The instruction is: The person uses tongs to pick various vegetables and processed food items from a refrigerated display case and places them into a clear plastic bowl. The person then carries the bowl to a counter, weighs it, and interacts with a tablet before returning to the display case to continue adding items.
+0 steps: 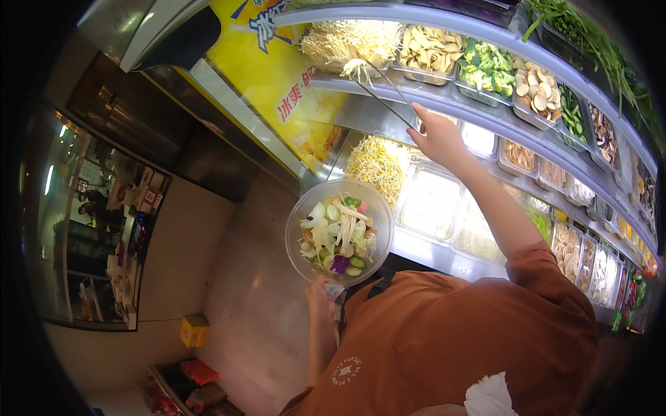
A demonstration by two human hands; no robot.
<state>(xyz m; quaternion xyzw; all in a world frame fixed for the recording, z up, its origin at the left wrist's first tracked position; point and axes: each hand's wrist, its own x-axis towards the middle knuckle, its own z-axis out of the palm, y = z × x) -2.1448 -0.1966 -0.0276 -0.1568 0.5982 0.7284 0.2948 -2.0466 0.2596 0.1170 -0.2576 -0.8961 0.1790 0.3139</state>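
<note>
My right hand (438, 135) is closed around metal tongs (390, 104), reaching up to the upper shelf. Between the tong tips is a small clump of pale enoki mushrooms (356, 68), at the front of a heaped enoki pile (345, 40). Low in front of my body, my left hand (318, 297) grips the near rim of a clear round bowl (295, 253). Cucumber slices, white leaves, enoki and a purple piece lie in the bowl. Bean sprouts (378, 166) fill a tray right beside it.
Shelf trays hold sliced tofu skin (430, 50), broccoli (485, 66), mushroom slices (536, 87) and greens. Metal shelf edges curve across the case. A yellow printed panel (260, 83) borders it at left. On the floor sits a yellow box (194, 331), near a crate of red packages (199, 371).
</note>
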